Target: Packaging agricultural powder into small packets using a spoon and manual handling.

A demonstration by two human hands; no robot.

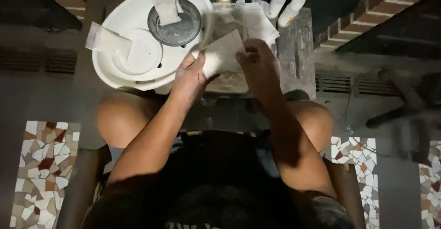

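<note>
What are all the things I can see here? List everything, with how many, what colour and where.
pale slab: one, beige, held between both hands at the centre
white tray: one, rounded, on the stand to the upper left
dark round disc: one, grey, in the tray's upper part
white round lid: one, in the tray, left of the disc
small packets: two, whitish, one standing on the disc, one at the tray's left rim
squeeze bottles: three, white, along the top edge
crumpled wrap: one, whitish, behind the slab
mosaic tiles: patches, white, brown and red, on the floor at both sides
brick edges: reddish, top corners
left hand: grips the slab's left end
right hand: on the slab's right side
</note>
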